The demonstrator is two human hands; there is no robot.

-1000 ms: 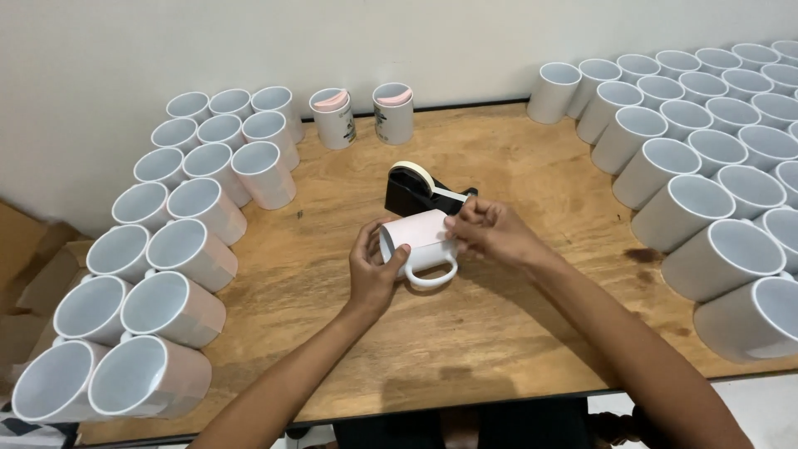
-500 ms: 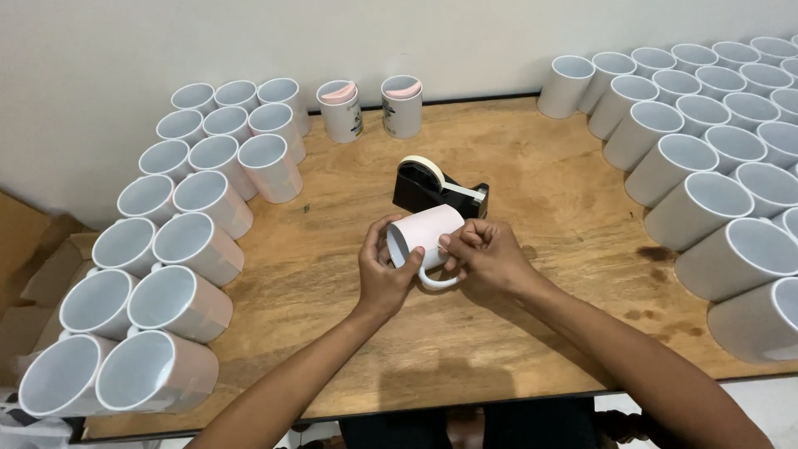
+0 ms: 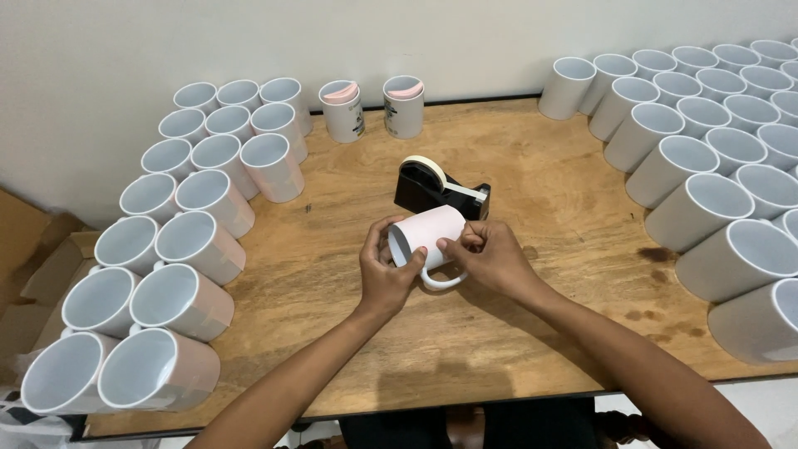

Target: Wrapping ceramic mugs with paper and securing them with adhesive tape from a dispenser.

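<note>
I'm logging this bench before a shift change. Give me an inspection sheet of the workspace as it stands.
Surface: wooden table, dark stains near its right edge.
Job's things: white mug held on its side, handle down; black tape dispenser just behind it.
Clutter: stacked mugs at left and right; two upright mugs by the wall.
Grippers: left hand and right hand both grip the mug.
Cables: nothing seen.
Surroundings: white wall; cardboard box at left.

Rightmost mugs [image 3: 769, 320] cut off
</note>
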